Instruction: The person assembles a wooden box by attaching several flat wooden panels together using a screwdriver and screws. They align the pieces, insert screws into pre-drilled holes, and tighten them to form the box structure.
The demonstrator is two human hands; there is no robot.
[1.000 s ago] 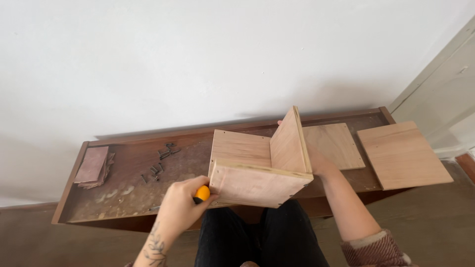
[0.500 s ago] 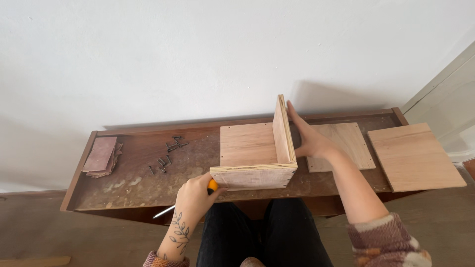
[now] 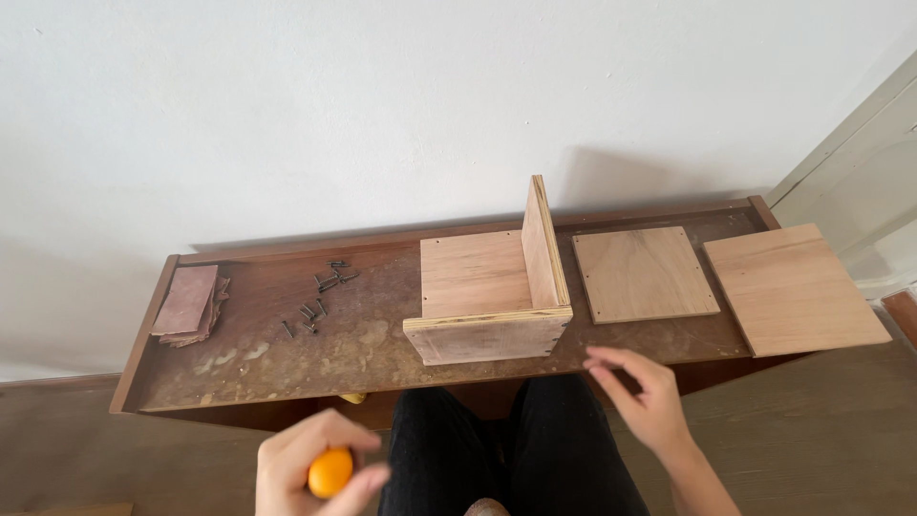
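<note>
- My left hand grips an orange tool handle — off the bench.
- My right hand hovers open, empty, near the half-built plywood box.
- Screwing step, I judge — next needs 1 screw.

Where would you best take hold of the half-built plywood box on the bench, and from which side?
Grip the upright panel of the plywood box by its top edge, coming from above. It stands free, with open space on both faces, so fingers and thumb can likely pinch it. The right hand hovers just off the box's front right corner; the left hand holds an orange-handled tool.
</note>
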